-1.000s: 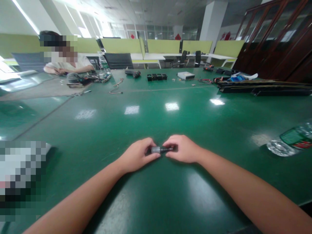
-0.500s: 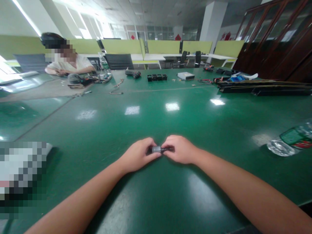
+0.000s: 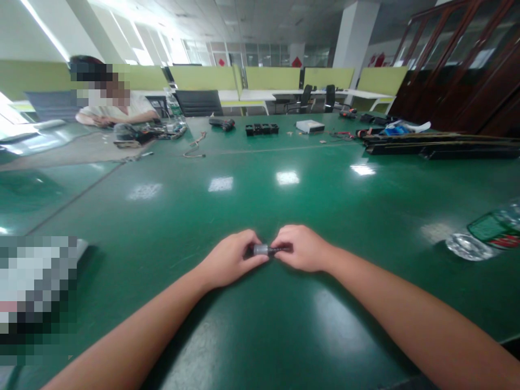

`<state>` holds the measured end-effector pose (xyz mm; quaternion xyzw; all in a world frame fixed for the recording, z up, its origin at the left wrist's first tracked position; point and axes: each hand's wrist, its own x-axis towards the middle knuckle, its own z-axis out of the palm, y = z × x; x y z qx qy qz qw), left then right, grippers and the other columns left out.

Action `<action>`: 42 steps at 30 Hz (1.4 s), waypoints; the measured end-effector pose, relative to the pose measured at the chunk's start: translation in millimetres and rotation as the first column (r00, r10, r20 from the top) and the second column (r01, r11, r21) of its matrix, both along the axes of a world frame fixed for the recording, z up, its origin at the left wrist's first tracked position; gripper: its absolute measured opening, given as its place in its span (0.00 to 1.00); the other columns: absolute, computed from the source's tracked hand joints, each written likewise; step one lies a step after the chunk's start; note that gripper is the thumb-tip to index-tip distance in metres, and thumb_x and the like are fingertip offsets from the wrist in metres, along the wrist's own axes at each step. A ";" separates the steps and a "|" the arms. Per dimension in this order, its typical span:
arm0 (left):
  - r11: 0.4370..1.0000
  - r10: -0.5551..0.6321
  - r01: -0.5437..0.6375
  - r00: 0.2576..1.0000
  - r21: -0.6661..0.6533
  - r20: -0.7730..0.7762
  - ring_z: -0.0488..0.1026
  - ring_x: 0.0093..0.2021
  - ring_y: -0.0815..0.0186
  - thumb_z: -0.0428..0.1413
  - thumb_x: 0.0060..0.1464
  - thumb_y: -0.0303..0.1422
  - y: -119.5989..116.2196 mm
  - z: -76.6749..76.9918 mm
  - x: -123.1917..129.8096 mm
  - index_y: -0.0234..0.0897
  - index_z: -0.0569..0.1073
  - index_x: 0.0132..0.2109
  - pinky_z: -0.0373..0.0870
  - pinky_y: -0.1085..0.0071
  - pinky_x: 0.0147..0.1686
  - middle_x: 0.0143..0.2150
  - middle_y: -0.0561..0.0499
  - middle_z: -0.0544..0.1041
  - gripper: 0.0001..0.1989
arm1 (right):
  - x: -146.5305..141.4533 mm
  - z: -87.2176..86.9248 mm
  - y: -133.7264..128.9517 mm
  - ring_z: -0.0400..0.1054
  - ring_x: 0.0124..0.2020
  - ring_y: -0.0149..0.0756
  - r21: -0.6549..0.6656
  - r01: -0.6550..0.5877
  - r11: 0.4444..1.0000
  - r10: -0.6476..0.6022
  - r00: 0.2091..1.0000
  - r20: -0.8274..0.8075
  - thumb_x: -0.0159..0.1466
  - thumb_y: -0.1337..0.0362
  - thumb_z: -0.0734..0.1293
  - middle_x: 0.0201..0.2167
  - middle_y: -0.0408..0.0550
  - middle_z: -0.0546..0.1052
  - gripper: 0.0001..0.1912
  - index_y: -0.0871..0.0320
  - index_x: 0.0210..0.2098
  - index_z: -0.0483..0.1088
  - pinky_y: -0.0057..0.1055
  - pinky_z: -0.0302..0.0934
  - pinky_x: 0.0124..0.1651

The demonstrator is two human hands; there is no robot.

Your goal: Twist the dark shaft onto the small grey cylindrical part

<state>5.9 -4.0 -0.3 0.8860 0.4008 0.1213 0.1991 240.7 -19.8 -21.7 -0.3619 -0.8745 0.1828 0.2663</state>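
In the head view, a small grey cylinder (image 3: 260, 249) with a thin, dark, ridged end (image 3: 280, 249) lies level between my hands, low over the green table (image 3: 252, 211). My left hand (image 3: 233, 257) is closed round the grey part, thumb along its near side and fingers along its far side. At the other end, my right hand (image 3: 298, 248) pinches the dark ridged part between thumb and fingers. The two hands face each other, fingertips a small gap apart. My fingers cover both ends of the piece, and its exact kind cannot be made out.
A plastic bottle (image 3: 483, 238) lies on its side at the right. At the left edge is a blurred pale box-like object (image 3: 36, 281). Far across the table are a black block (image 3: 262, 129), a white box (image 3: 310, 127), black rails (image 3: 439, 145) and a seated person (image 3: 117, 108).
My right hand has shifted very slightly to the right along the dark end, so the gap between my fingertips is a little wider. My left hand stays in place.
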 end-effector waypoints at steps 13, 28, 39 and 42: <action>1.000 -0.003 0.003 1.000 -0.005 0.000 0.72 0.33 0.63 0.57 0.58 0.47 -0.4 2.0 -1.1 0.39 0.73 0.40 0.64 0.70 0.33 0.34 0.52 0.75 0.15 | 1.3 2.9 -0.7 0.68 0.35 0.34 -0.007 -0.018 1.000 0.018 1.000 0.007 0.61 0.70 0.69 0.32 0.46 0.77 0.07 0.58 0.38 0.79 0.29 0.60 0.40; 1.000 -0.003 0.004 1.000 0.001 -0.008 0.72 0.33 0.63 0.58 0.59 0.47 -0.6 1.9 -1.2 0.39 0.73 0.41 0.63 0.70 0.33 0.34 0.52 0.76 0.15 | 2.8 4.4 -1.8 0.68 0.34 0.34 -0.021 -0.005 1.000 0.005 1.000 0.017 0.61 0.69 0.70 0.31 0.46 0.77 0.07 0.59 0.39 0.79 0.29 0.59 0.39; 1.000 -0.013 0.013 1.000 0.003 -0.010 0.72 0.34 0.63 0.58 0.59 0.46 0.5 0.3 -2.9 0.38 0.73 0.42 0.63 0.70 0.34 0.36 0.52 0.76 0.15 | 4.9 4.5 -3.3 0.68 0.34 0.34 -0.020 0.004 1.000 -0.004 1.000 0.027 0.60 0.70 0.70 0.31 0.47 0.77 0.07 0.60 0.38 0.79 0.29 0.59 0.39; 1.000 -0.011 0.011 1.000 0.006 -0.012 0.72 0.34 0.63 0.58 0.59 0.46 0.6 0.0 -3.2 0.38 0.73 0.42 0.63 0.70 0.34 0.35 0.52 0.76 0.15 | 6.1 3.8 -3.5 0.68 0.35 0.34 -0.009 0.005 1.000 -0.004 1.000 0.027 0.60 0.70 0.70 0.31 0.46 0.77 0.07 0.60 0.38 0.79 0.29 0.59 0.39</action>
